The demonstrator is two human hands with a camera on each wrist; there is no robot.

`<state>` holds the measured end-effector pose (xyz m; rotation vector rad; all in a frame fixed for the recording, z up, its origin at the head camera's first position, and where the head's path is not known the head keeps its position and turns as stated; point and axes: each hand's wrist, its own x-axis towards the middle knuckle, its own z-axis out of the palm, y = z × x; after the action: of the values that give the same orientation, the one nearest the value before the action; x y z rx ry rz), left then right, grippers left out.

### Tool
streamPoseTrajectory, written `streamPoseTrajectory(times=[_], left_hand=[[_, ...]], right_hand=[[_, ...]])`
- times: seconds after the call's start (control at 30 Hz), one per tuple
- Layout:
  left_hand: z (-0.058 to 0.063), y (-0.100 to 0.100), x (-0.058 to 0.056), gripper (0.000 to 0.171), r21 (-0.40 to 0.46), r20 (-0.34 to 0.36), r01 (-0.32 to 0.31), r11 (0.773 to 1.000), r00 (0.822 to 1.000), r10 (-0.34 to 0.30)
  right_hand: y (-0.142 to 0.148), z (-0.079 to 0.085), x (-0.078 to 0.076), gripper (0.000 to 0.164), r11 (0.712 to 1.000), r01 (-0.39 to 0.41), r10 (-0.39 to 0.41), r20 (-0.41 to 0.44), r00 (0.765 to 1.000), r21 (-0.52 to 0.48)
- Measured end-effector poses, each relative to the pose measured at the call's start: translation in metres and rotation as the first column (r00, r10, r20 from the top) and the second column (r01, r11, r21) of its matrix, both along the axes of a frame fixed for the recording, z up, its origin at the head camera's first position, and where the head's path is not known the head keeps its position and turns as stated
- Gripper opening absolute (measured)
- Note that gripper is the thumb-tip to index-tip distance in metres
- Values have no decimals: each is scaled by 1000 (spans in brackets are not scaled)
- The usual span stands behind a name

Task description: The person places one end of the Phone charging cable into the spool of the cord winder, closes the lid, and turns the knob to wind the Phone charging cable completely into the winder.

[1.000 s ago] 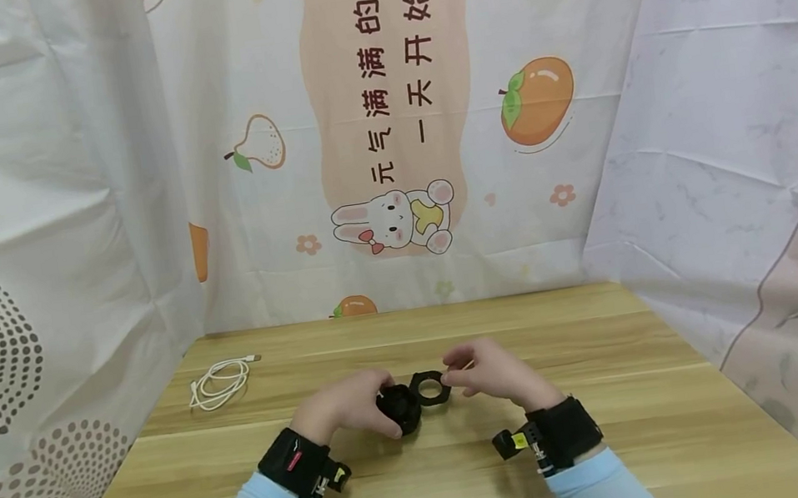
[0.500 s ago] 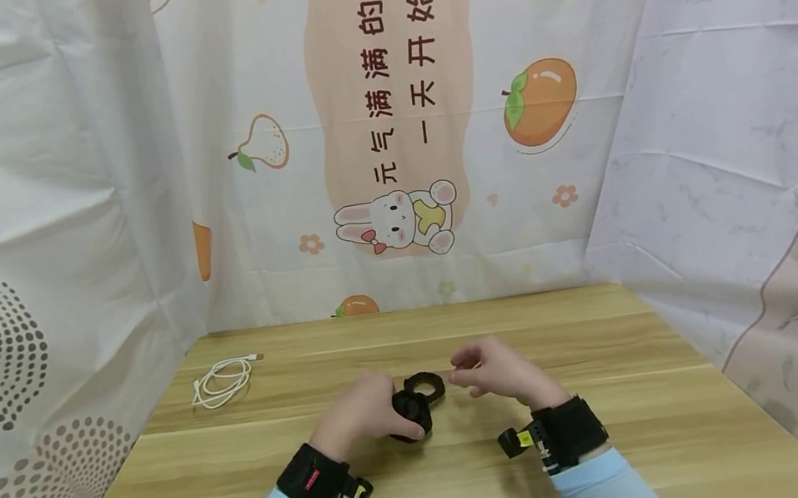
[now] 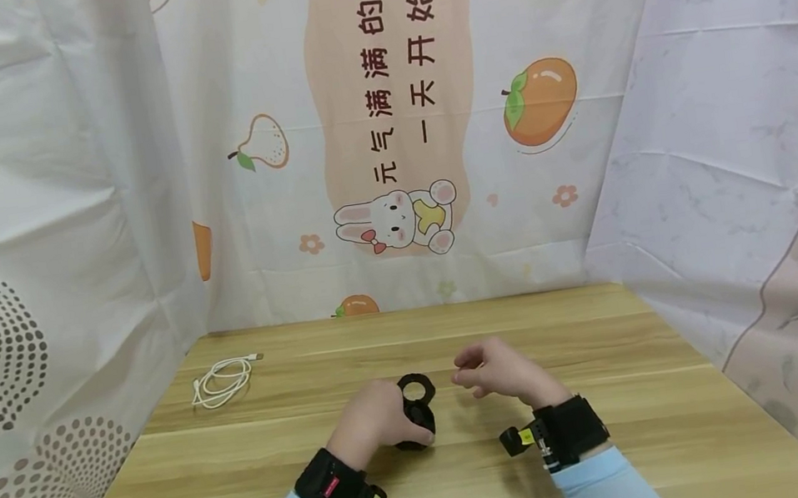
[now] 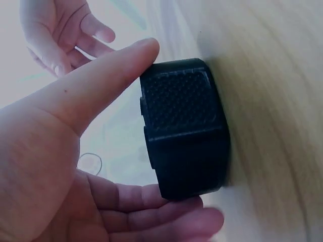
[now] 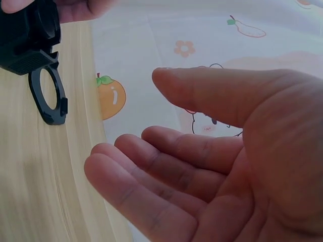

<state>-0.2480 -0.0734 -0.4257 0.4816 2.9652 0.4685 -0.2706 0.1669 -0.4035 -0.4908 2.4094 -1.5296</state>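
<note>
My left hand [image 3: 376,416] grips a black faceted case [image 4: 184,141] by its sides, thumb on one side and fingers on the other. The case sits at the table surface, and one of its faces has a dimpled texture. A flat black ring [image 5: 54,117] with a round hole joins the case at its edge and stands out from it toward the back of the table. Much of the case is hidden behind my left hand in the head view. To the right of the ring, my right hand [image 3: 500,372] hovers with relaxed fingers and holds nothing.
A coiled white USB cable [image 3: 223,383] lies at the back left of the wooden table [image 3: 531,332]. Printed white curtains [image 3: 254,243] enclose the table at the back and both sides.
My left hand has shifted right and slightly nearer with the case, turning it so the ring now points to the back. My right hand has drawn off the ring a little to the right.
</note>
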Motion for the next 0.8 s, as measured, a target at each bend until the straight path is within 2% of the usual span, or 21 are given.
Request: streamPoseTrajectory(times=[0.17, 0.27, 0.37, 0.5, 0.63, 0.73, 0.8], left_hand=[[-2, 3, 3, 64, -73, -33, -22, 997, 999, 19], [-5, 0, 3, 66, -45, -32, -19, 999, 999, 18], [-4, -8, 0, 66, 11, 3, 7, 1000, 1000, -7], [5, -25, -6, 75, 131, 62, 60, 990, 996, -69], [14, -41, -10, 87, 238, 65, 162, 958, 981, -182], [16, -48, -12, 81, 261, 39, 237, 936, 966, -255], [15, -52, -12, 81, 257, 37, 257, 931, 960, -276]], right_hand=[[2, 0, 1, 41, 1000, 1, -1, 2, 1000, 11], [3, 1, 1, 41, 1000, 6, -6, 4, 1000, 19], [4, 3, 2, 39, 999, 17, -17, -1, 1000, 30], [6, 8, 3, 39, 999, 41, -41, -25, 999, 36], [6, 15, 4, 40, 998, 56, -55, -53, 997, 27], [6, 19, 6, 39, 997, 64, -62, -80, 995, 31], [5, 21, 7, 38, 997, 68, -64, -100, 993, 40]])
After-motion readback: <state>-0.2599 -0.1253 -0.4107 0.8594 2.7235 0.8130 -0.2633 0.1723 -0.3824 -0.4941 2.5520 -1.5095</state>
